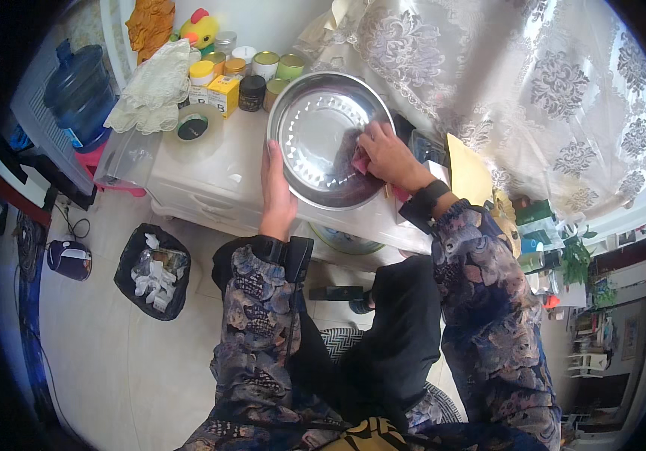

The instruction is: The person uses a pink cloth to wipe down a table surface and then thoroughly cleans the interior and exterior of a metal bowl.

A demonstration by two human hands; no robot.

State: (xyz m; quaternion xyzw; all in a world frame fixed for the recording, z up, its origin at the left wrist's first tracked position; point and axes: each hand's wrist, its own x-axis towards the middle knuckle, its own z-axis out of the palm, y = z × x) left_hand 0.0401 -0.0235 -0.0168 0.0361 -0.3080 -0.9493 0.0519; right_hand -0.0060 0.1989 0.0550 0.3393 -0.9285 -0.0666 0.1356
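A shiny stainless steel basin [323, 135] is tilted up toward me at the front of a white cabinet top. My left hand [277, 194] holds its left side, thumb along the rim and the other fingers hidden behind or beneath it. Inside the basin, at the right wall, my right hand [385, 152] presses a bunched pink cloth [361, 162] against the metal. More pink material [400, 193] shows below the right wrist; whether it belongs to the same cloth I cannot tell.
Several jars and tins [252, 93], a yellow box [223, 96] and a roll of tape [193, 128] stand behind and left of the basin. A patterned curtain [486, 73] hangs at the right. A black-lined bin [153, 273] with crumpled tissues is on the floor.
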